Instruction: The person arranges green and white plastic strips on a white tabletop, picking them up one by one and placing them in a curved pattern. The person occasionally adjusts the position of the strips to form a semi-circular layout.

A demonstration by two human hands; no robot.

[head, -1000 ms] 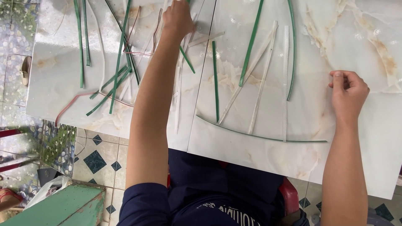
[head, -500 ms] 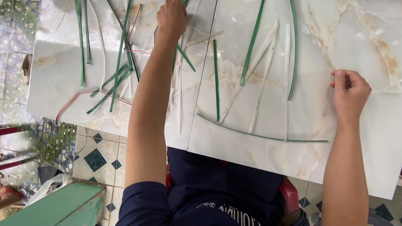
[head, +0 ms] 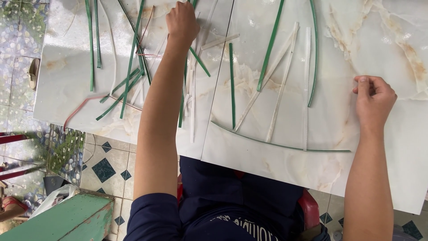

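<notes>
Beside left hand (head: 182, 23), green strips (head: 132, 58), white strips (head: 285, 85)

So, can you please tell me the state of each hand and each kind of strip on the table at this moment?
left hand: closed, reaching far over the strip pile.
right hand: loosely curled, resting on the marble table.
green strips: lying flat, crossed in a loose pile.
white strips: lying flat, fanned out.
long green strip: lying curved under the white ones' ends.
red strip: lying bent near the table edge.
</notes>
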